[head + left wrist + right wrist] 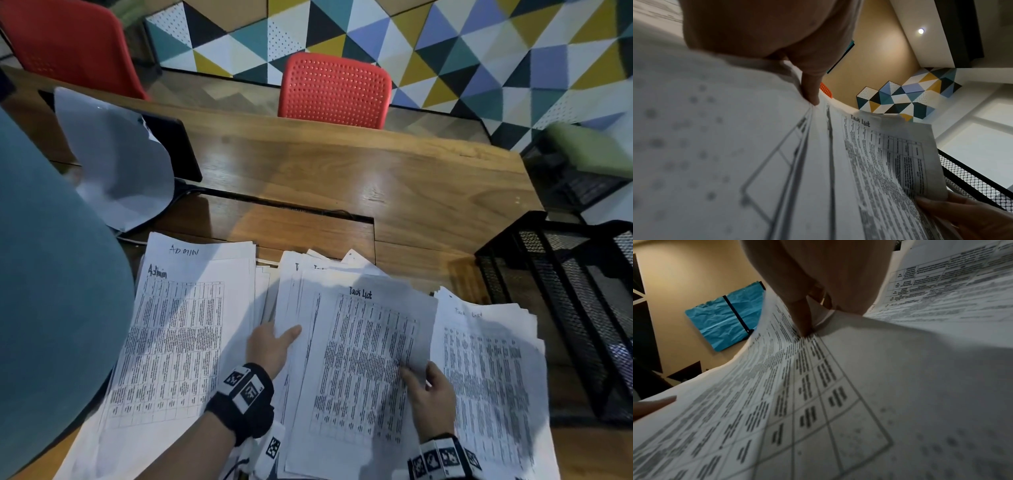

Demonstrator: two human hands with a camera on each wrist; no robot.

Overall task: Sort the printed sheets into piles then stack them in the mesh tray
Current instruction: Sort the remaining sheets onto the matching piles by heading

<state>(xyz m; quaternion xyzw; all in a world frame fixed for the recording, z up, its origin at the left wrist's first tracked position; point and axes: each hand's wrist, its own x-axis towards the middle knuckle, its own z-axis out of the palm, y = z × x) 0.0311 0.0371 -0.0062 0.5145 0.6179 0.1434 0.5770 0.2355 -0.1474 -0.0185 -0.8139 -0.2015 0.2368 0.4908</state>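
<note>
Paper marked "Task List" [363,359] is held in the middle of the wooden table [411,192], its long side running away from the person, the written title at the far end. The left hand [270,346] grips the stack's left edge, thumb on top and fingers tucked under the sheets. The right hand [430,394] pinches the top sheet's right edge, thumb pressing on the print. That edge is lifted and curls up a bit. Just to the right lies another Task List pile [489,383]. To the left lies the Admin pile [178,339], title also at the far end. The black mesh tray [561,308] stands at the right end of the table, beside the piles. A red chair [335,89] stands across the table.
</note>
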